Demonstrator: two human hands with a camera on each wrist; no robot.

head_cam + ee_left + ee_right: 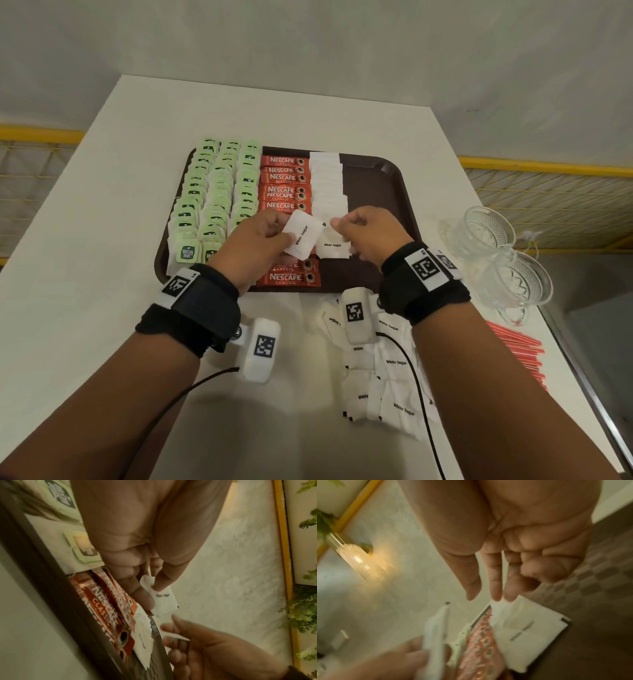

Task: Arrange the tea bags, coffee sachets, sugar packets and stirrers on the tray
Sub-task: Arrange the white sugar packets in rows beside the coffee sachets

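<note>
Left hand (255,240) above the near middle of the tray (390,181), thumb and fingers pinching one white sugar packet (304,235) by its edge; the packet is tilted and held clear of the tray, its "White Sugar" print facing up. In the left wrist view the thumb and forefinger close on the upper corner of the same packet (163,601). Right hand (368,233) just beside it, over the tray's sugar column; in the right wrist view its fingers (495,580) are extended and loosely together, tips just above a packet lying on the tray (527,631), gripping nothing there. Whether the tips touch it cannot be told.

On the tray, from left to right: three columns of green tea bags (215,195), one column of red coffee sachets (286,181), one column of white sugar packets (327,185) laid overlapping from the far rim toward the hands. The right part of the tray is bare brown surface.

On the table (102,205) near the tray's near edge, under the right forearm, a loose heap of sugar packets (387,380). To the right of the heap, at the table's edge, a bundle of red stirrers (513,349). Two clear glass cups (503,253) stand right of the tray.
</note>
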